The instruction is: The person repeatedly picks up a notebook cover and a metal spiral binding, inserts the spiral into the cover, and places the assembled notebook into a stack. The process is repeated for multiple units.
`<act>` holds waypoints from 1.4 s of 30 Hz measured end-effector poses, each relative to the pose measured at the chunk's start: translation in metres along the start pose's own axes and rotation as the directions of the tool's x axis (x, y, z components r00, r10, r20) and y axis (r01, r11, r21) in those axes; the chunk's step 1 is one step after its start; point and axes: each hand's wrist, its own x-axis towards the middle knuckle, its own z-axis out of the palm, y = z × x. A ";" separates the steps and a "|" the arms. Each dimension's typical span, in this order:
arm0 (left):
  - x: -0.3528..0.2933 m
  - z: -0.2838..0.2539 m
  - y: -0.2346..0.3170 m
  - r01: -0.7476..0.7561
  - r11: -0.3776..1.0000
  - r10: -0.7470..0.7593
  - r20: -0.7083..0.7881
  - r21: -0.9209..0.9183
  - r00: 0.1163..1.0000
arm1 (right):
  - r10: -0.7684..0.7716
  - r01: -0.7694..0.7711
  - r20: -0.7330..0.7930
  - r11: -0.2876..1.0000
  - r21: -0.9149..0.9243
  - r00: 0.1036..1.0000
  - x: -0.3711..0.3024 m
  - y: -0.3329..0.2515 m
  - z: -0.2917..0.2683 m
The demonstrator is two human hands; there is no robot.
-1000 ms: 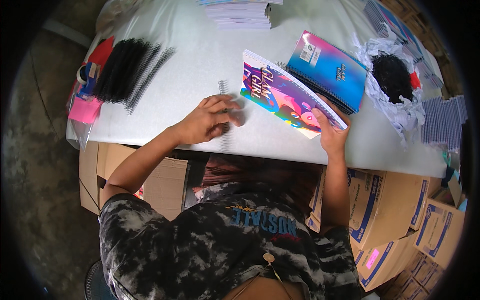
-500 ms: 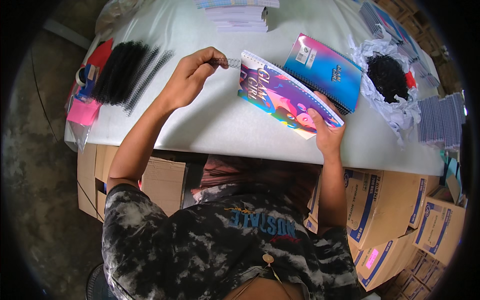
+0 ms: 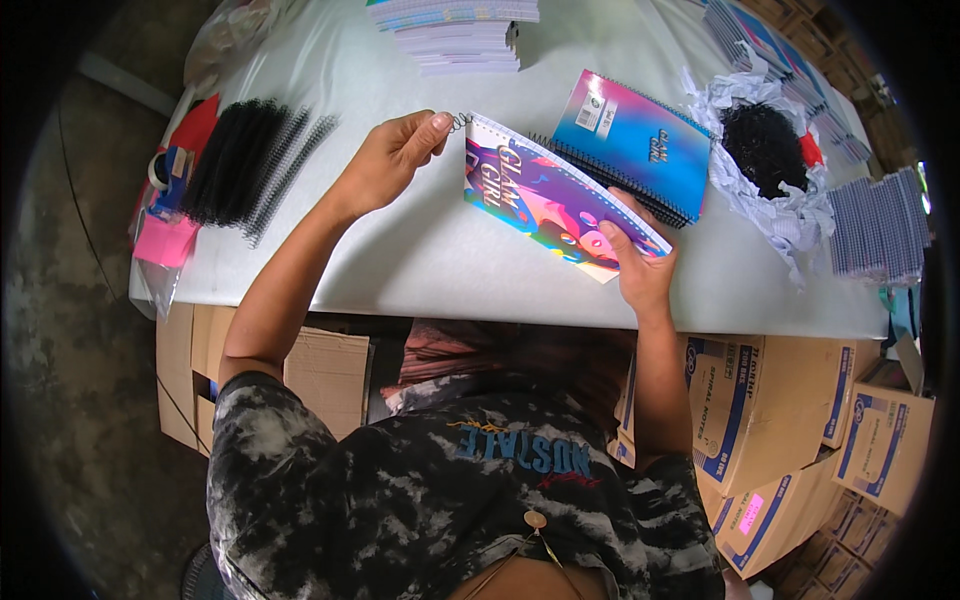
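My right hand point(image 3: 637, 262) grips the lower right end of a notebook point(image 3: 545, 200) with a purple, many-coloured cover, thumb on the front. A row of punched holes runs along its upper edge, and the book is held tilted above the table. At its upper left corner my left hand point(image 3: 405, 150) pinches a thin dark spiral binding coil point(image 3: 459, 122) between thumb and fingers. The coil's tip meets the corner holes; how far it is threaded I cannot tell. Just behind lies a pink and blue spiral notebook point(image 3: 640, 140), partly covered by the held one.
Black coils point(image 3: 240, 160) lie in a bunch at left, beside a blue tape dispenser point(image 3: 178, 172) and pink paper point(image 3: 165, 240). Notebook stacks stand at the back point(image 3: 455, 48) and right point(image 3: 878, 232). Crumpled white paper point(image 3: 735, 195) holds tangled black strands point(image 3: 765, 150). Cardboard boxes point(image 3: 770, 410) sit below.
My left hand has come closer to the notebook's corner, its thumb now turned up, and less of the coil shows. The whole view has shifted slightly; my right hand keeps its hold.
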 end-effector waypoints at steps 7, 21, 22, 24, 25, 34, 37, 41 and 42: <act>0.002 -0.007 0.004 0.026 0.996 -0.018 0.089 -0.087 0.996 | 0.029 -0.029 0.000 0.997 0.068 1.000 -0.001 -0.002 0.001; 0.008 -0.016 0.012 0.117 0.961 -0.093 0.106 -0.249 0.990 | -0.052 0.052 0.099 0.999 0.002 0.994 -0.001 -0.001 -0.004; 0.010 -0.019 0.013 0.054 0.979 -0.036 0.096 -0.198 0.995 | -0.053 0.054 0.112 0.999 -0.005 0.992 0.000 -0.002 -0.004; 0.010 -0.023 0.017 -0.166 0.986 0.166 0.059 -0.007 0.984 | 0.008 -0.010 0.075 1.000 0.023 0.997 0.001 -0.006 -0.001; 0.009 -0.024 0.020 -0.313 0.940 0.309 0.051 0.135 0.950 | 0.039 -0.041 0.057 0.998 0.037 0.998 0.001 -0.008 0.001; -0.002 -0.020 0.061 -0.498 0.309 0.524 0.293 0.810 0.800 | -0.060 0.071 0.100 0.991 -0.117 0.993 -0.008 -0.007 0.016; -0.006 -0.025 0.058 -0.476 0.340 0.420 0.322 0.811 0.849 | -0.091 0.101 0.099 0.989 -0.104 0.991 -0.012 -0.003 0.018; -0.010 -0.025 0.069 -0.483 0.347 0.361 0.361 0.804 0.860 | -0.026 0.026 0.145 1.000 0.001 0.989 -0.012 -0.007 0.017; -0.010 -0.023 0.065 -0.520 0.333 0.441 0.358 0.786 0.823 | -0.015 0.012 0.132 1.000 0.022 0.991 -0.013 -0.010 0.019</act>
